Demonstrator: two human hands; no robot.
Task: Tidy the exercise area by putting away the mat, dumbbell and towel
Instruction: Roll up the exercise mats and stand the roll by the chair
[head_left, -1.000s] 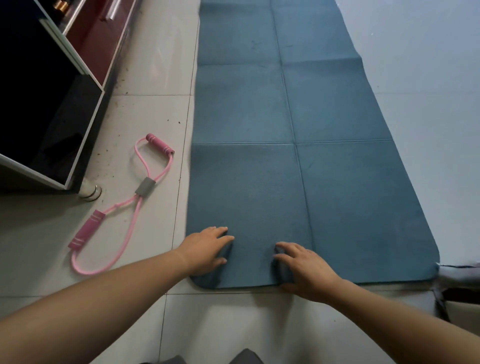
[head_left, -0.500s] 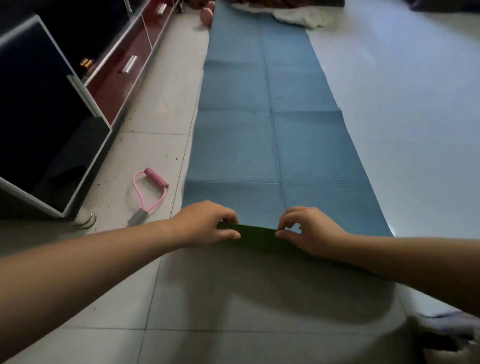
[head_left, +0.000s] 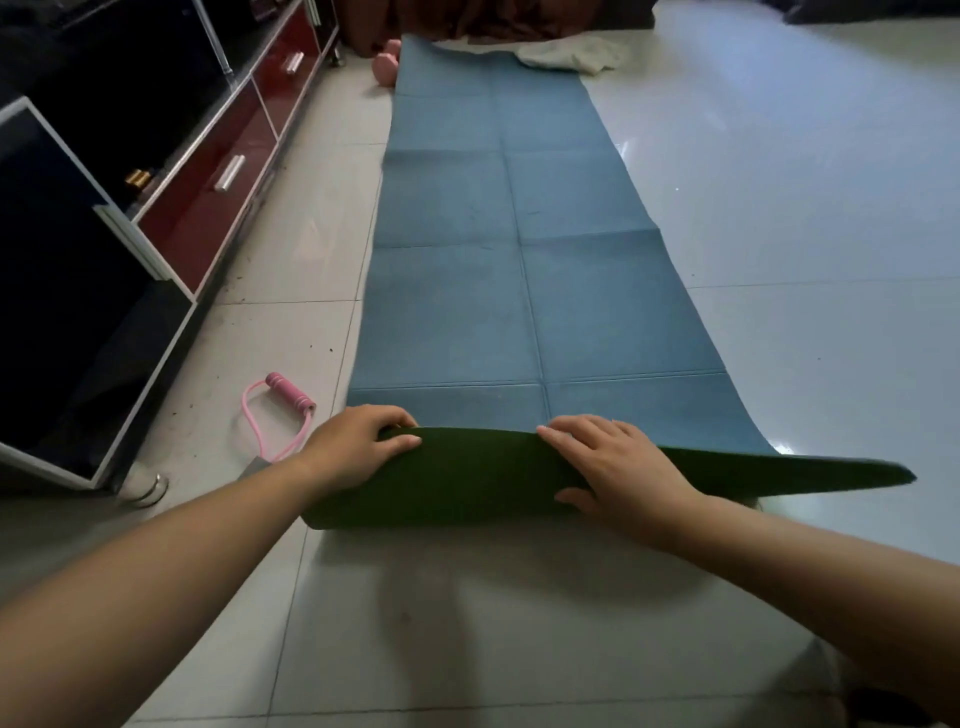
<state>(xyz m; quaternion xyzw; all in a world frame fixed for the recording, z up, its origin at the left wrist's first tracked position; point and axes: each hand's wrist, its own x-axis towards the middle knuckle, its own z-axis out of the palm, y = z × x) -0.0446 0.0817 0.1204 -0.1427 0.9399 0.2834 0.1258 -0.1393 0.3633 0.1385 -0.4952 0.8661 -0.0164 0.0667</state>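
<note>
1. The mat (head_left: 498, 270) lies on the tiled floor (head_left: 779, 208), its long axis running straight away from the person; the near end is lifted, green underside up
2. Left hand (head_left: 358, 447) and right hand (head_left: 613, 467) both grip that raised edge, about equally near, so rolling or folding likely goes forward
3. Mat looks thin, matte, limp, creased in squares
4. Pink dumbbell (head_left: 387, 62) and pale crumpled towel (head_left: 571, 54) sit at the far end

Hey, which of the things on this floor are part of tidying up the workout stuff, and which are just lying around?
Part of the job:
- blue mat, near end turned over under the left hand and right hand
- pink dumbbell
- white towel

Lying about:
- pink resistance band
- TV cabinet
</note>
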